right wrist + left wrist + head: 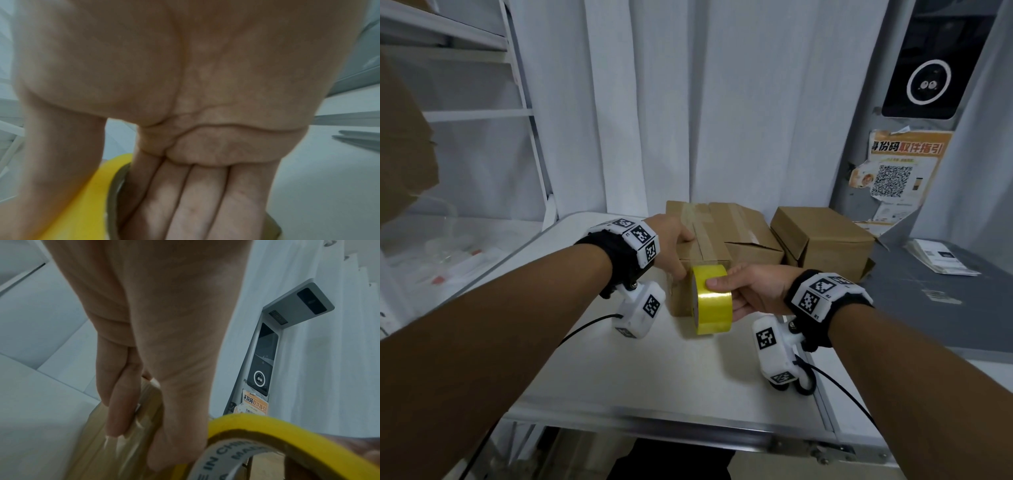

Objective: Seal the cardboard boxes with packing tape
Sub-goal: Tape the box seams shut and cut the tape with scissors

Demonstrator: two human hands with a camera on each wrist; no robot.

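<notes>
Right hand (751,291) clamped on yellow packing tape roll (713,298): thumb across outer yellow band, fingers (197,203) through cardboard core. Roll upright on edge, touching near face of taped cardboard box (726,240), at 6 o'clock of that box. Left hand (671,246) pressing on same box at its 9 o'clock corner, fingers on top edge, thumb down near face just beside roll; fingers laid straight along glossy tape strip (131,431) in left wrist view, not curled round anything. Clear tape already running over box top and down near face. Second cardboard box (825,240) at 3 o'clock of first, touching or just beside it, side flap loose. Both boxes on white counter (654,377), toward its 12 o'clock edge. QR-code poster (897,174) on grey panel at 2 o'clock.
</notes>
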